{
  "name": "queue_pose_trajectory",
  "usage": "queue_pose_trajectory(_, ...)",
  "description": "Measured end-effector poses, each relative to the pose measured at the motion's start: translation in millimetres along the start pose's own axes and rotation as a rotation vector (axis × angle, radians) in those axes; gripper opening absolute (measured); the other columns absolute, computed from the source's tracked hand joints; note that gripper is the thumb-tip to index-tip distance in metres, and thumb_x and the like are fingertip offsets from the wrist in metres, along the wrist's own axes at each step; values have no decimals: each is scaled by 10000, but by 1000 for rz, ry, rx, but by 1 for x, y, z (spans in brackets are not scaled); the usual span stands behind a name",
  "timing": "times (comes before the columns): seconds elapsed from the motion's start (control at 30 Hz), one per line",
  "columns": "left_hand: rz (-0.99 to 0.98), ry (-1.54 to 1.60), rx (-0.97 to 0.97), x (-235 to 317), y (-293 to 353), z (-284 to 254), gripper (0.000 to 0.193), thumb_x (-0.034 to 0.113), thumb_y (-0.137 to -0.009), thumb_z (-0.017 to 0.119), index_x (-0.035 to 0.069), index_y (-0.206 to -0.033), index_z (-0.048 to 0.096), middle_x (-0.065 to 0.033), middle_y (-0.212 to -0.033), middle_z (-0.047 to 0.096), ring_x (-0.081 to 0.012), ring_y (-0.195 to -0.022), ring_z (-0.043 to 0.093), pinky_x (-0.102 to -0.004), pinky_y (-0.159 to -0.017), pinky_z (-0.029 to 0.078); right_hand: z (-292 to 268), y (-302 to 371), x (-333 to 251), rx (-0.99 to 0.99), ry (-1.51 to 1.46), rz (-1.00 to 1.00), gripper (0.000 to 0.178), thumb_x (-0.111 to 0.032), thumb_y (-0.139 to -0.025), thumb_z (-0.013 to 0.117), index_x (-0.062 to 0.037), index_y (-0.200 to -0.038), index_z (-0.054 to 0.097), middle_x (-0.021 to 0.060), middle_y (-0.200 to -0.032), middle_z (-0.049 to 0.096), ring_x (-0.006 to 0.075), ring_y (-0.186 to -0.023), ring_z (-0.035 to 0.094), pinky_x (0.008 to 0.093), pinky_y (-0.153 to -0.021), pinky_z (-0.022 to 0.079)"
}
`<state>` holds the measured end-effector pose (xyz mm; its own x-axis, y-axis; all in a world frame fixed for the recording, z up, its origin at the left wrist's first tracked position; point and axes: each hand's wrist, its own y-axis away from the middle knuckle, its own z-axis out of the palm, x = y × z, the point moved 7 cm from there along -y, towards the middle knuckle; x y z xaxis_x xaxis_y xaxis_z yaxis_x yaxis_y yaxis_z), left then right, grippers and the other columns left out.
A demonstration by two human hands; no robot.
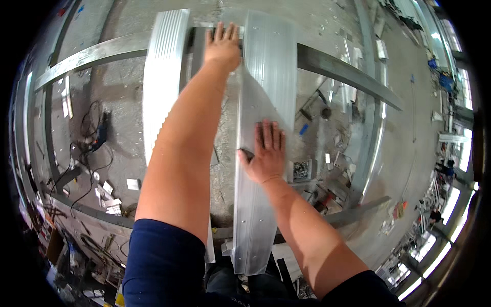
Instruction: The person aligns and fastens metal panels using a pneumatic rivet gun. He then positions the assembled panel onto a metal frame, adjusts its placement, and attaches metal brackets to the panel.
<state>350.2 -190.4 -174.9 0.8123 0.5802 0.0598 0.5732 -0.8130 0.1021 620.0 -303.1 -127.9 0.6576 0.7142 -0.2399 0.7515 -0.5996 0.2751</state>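
Indoors, a silvery metal panel (255, 204) lay across metal beams (348, 77) above a scrap-strewn floor (120, 153). The right hand (267, 158) rested on it, the left hand (223, 49) near its far end, both with fingers (267, 135) apart.

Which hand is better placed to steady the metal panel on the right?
Probably your right hand: it spreads over that metal panel, while your left hand is near the panel's left edge.
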Motion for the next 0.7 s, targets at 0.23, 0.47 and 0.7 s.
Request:
queue_pose_trajectory(0.23, 173, 160, 189, -71, -17, 75, 471, 246, -1040, 435, 124, -1492, 375, -115, -1473, 399, -271, -1339, 386, -429, -1109, 314, 1, 3, -10, 108, -252, -140, 881, -491, -872, 610, 9, -1524, 293, 204, -1624, 182, 382, -1515, 117, 495, -1243, 66)
queue_pose_trajectory(0.47, 53, 454, 342, -157, 22, 92, 402, 317, -1073, 416, 122, -1385, 577, -128, -1248, 670, -273, -1106, 667, -371, -945, 524, 17, 2, -11, 202, -219, -101, 884, -560, -880, 568, -22, -1532, 310, 183, -1638, 153, 375, -1524, 59, 514, -1237, 5)
queue_pose_trajectory(0.7, -292, 586, 393, -110, 265, 15, 494, 291, -1012, 576, 33, -1426, 496, -187, -1407, 547, -331, -1262, 559, -387, -1039, 453, 18, 1, -12, 199, -212, -93, 905, -582, -889, 550, -20, -1544, 277, 185, -1640, 140, 380, -1525, 44, 523, -1233, -9)
